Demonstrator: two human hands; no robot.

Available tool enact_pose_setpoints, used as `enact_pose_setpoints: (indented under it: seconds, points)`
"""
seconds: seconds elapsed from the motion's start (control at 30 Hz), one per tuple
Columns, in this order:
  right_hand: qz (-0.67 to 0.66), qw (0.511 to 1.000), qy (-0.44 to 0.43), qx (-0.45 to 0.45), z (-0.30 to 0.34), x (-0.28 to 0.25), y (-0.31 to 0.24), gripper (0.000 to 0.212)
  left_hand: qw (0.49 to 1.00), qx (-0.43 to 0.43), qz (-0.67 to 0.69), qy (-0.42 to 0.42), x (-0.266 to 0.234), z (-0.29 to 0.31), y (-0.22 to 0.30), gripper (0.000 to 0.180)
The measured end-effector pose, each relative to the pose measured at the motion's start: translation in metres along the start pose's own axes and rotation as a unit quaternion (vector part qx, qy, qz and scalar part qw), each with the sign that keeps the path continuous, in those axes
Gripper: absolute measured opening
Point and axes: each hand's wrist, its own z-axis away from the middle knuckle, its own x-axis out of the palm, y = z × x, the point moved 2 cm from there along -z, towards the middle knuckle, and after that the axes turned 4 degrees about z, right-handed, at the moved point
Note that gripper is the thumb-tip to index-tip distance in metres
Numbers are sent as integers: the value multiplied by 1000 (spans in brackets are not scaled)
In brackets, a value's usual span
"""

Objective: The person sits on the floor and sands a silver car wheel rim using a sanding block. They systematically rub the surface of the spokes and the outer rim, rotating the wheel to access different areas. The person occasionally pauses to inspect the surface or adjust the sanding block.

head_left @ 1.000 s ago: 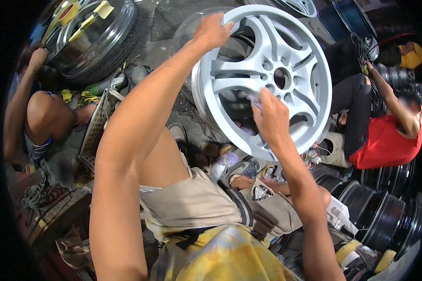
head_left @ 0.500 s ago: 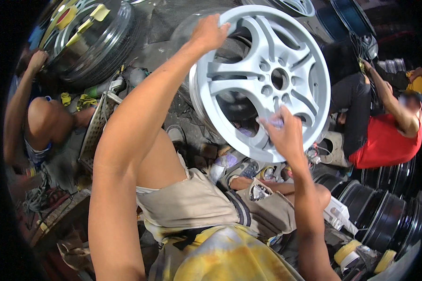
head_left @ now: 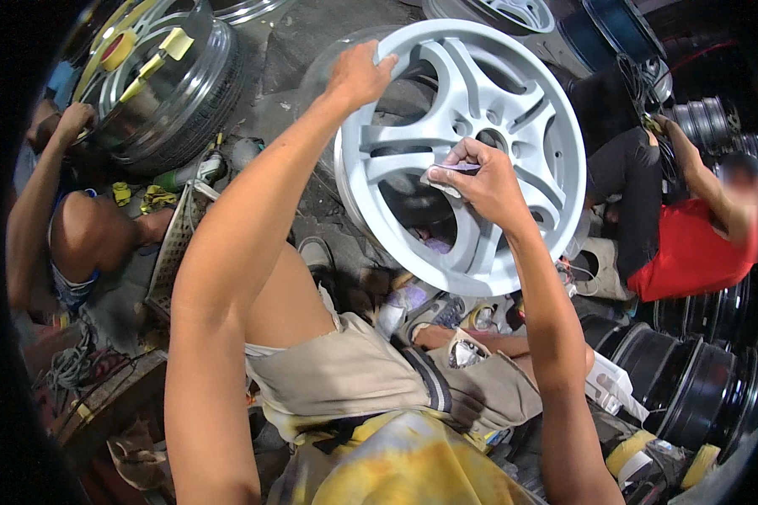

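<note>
A pale grey alloy wheel rim (head_left: 472,263) with paired spokes is tilted up in front of me. My left hand (head_left: 360,74) is closed over its upper left edge, the fingers partly hidden behind the lip. My right hand (head_left: 486,181) pinches a small folded piece of sandpaper (head_left: 442,180), whitish and purple. That piece rests against a left-hand spoke, close to the hub. The hand covers part of the spokes and the lower hub.
A co-worker's hand (head_left: 77,118) touches a taped, tyred wheel (head_left: 181,109) at upper left. At right sits a person in a red top (head_left: 691,252). Dark rims (head_left: 691,387) lie at lower right. A perforated crate (head_left: 173,244) and power tool (head_left: 181,175) stand left of me.
My right hand has moved up and left from the lower spokes to the left spoke by the hub. The wheel rim has shifted slightly left and down in view, still held by my left hand.
</note>
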Motion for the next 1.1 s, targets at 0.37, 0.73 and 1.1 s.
enact_pose_setpoints:
  seconds: [0.37, 0.73, 1.1]
  points:
    - [34, 988, -67, -137, -35, 16, -32, 28, 999, -23, 27, -15, -2, 1, -1, 40]
    - [293, 866, -99, -394, -25, 45, -50, 30, 999, -34, 28, -18, -3, 2, 6, 36]
    - [338, 807, -145, -462, -26, 57, -67, 18, 998, -51, 18, -37, -2, 2, 11, 36]
